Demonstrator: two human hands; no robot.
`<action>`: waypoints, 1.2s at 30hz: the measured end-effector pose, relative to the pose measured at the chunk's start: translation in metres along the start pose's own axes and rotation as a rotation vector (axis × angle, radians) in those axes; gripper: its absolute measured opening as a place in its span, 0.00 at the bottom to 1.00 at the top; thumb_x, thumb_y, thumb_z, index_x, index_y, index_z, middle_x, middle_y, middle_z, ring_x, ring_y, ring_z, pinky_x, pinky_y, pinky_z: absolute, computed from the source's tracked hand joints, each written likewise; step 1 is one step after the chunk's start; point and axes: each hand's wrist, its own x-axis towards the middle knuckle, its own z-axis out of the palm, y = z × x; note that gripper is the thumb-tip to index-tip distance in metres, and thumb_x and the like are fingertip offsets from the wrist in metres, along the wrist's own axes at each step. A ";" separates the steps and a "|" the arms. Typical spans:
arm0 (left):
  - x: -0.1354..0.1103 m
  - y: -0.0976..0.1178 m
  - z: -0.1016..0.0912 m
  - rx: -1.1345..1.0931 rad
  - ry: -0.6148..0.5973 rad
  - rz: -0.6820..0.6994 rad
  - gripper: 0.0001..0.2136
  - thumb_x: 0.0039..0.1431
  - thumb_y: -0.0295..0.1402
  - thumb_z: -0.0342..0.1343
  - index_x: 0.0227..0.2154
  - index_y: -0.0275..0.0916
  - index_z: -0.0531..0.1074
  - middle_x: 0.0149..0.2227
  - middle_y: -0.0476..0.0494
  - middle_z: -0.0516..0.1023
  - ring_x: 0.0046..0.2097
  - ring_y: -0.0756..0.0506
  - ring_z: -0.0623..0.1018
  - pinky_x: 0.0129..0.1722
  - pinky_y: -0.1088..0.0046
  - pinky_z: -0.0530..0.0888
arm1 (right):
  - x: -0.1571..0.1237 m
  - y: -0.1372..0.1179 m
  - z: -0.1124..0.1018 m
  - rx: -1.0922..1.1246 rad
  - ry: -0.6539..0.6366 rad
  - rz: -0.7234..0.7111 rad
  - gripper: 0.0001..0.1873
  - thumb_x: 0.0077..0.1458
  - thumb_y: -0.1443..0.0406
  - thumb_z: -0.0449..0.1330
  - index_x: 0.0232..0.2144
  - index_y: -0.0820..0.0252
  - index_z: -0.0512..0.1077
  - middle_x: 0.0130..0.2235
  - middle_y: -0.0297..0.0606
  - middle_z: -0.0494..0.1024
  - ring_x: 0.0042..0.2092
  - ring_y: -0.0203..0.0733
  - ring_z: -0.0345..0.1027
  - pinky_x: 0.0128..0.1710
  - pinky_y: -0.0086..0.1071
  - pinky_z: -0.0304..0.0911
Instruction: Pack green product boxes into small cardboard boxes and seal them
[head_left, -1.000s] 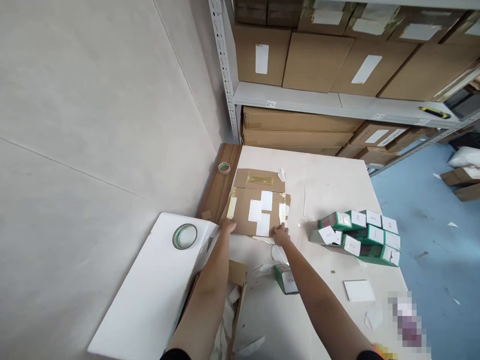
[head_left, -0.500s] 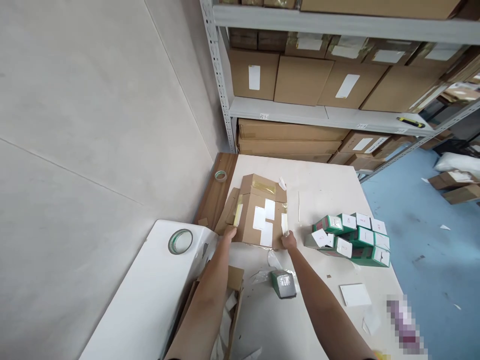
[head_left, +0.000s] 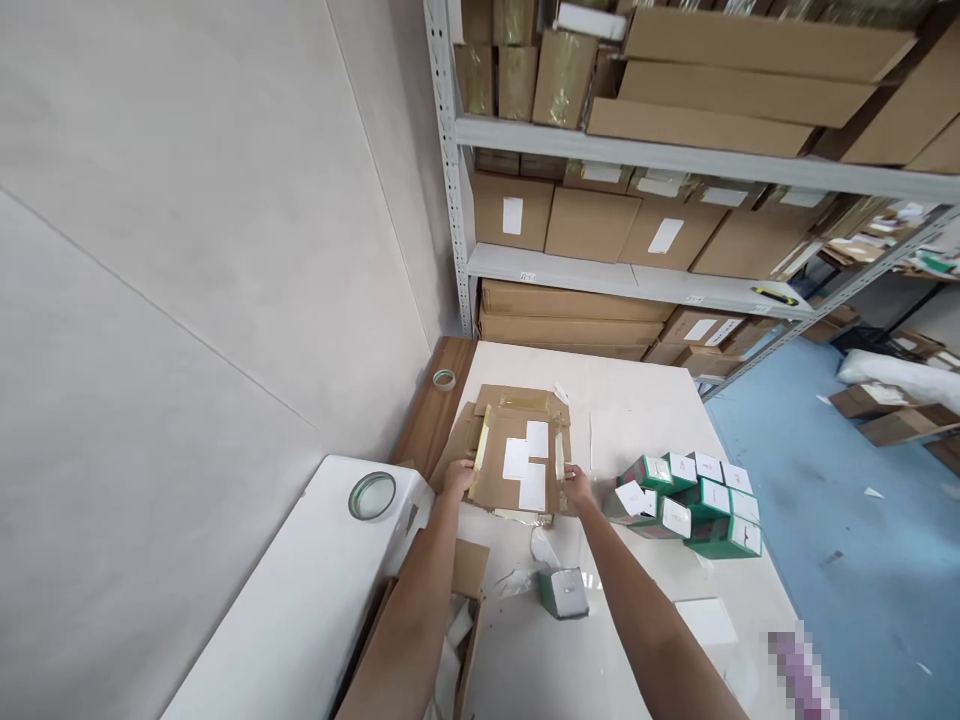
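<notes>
A brown cardboard box (head_left: 501,428) lies on the white table in front of me, its flaps folded out around the middle panel. Several white labels (head_left: 533,488) are stuck on that panel, and strips of yellowish tape run along the flap edges. My left hand (head_left: 457,478) is closed on the box's left edge. At the right edge, the fingers of my right hand (head_left: 577,486) pinch the flap beside a pale strip. Nearer to me, between my forearms, a green and grey small carton (head_left: 564,594) sits by crumpled clear plastic (head_left: 517,582).
Several green-and-white cartons (head_left: 720,505) stand grouped on the right of the table. Tape rolls lie on the white box-shaped surface (head_left: 300,560) and the brown wooden strip (head_left: 431,410). An open carton (head_left: 471,570) holds scraps at lower left. Shelving (head_left: 555,262) with boxes rises behind.
The view has tilted upward, showing more shelving. The box now looks flatter, with its side flaps spread and its near flap showing. Both hands stay at its sides.
</notes>
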 end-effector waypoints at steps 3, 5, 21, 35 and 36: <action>-0.010 0.020 -0.009 -0.036 0.013 0.058 0.12 0.45 0.27 0.63 0.35 0.38 0.84 0.37 0.40 0.87 0.43 0.39 0.84 0.39 0.71 0.75 | -0.004 -0.024 -0.013 0.061 -0.013 0.005 0.13 0.36 0.65 0.57 0.31 0.53 0.69 0.22 0.27 0.72 0.26 0.43 0.71 0.28 0.32 0.66; -0.019 0.034 -0.019 -0.064 0.023 0.100 0.12 0.45 0.27 0.63 0.35 0.38 0.84 0.37 0.40 0.87 0.43 0.39 0.84 0.39 0.70 0.75 | -0.008 -0.040 -0.023 0.102 -0.014 -0.003 0.13 0.36 0.65 0.58 0.31 0.53 0.69 0.21 0.26 0.70 0.25 0.42 0.70 0.27 0.31 0.64; -0.134 0.109 -0.058 -0.407 0.137 0.501 0.16 0.59 0.28 0.58 0.49 0.41 0.80 0.49 0.40 0.85 0.50 0.42 0.84 0.52 0.68 0.77 | -0.097 -0.107 -0.139 0.385 0.141 -0.386 0.23 0.41 0.57 0.61 0.43 0.55 0.72 0.32 0.33 0.73 0.33 0.44 0.70 0.34 0.35 0.67; -0.294 0.110 -0.028 -0.435 0.167 0.626 0.15 0.59 0.34 0.59 0.47 0.38 0.80 0.48 0.39 0.85 0.49 0.41 0.83 0.52 0.65 0.79 | -0.207 -0.016 -0.248 0.513 0.164 -0.509 0.25 0.47 0.55 0.62 0.49 0.55 0.72 0.38 0.38 0.75 0.38 0.45 0.71 0.41 0.38 0.72; -0.307 0.108 -0.021 -0.438 0.164 0.622 0.15 0.59 0.35 0.59 0.47 0.38 0.80 0.48 0.39 0.85 0.49 0.41 0.83 0.52 0.65 0.79 | -0.215 -0.006 -0.257 0.536 0.159 -0.512 0.25 0.46 0.56 0.63 0.48 0.55 0.72 0.38 0.38 0.75 0.37 0.45 0.71 0.41 0.38 0.72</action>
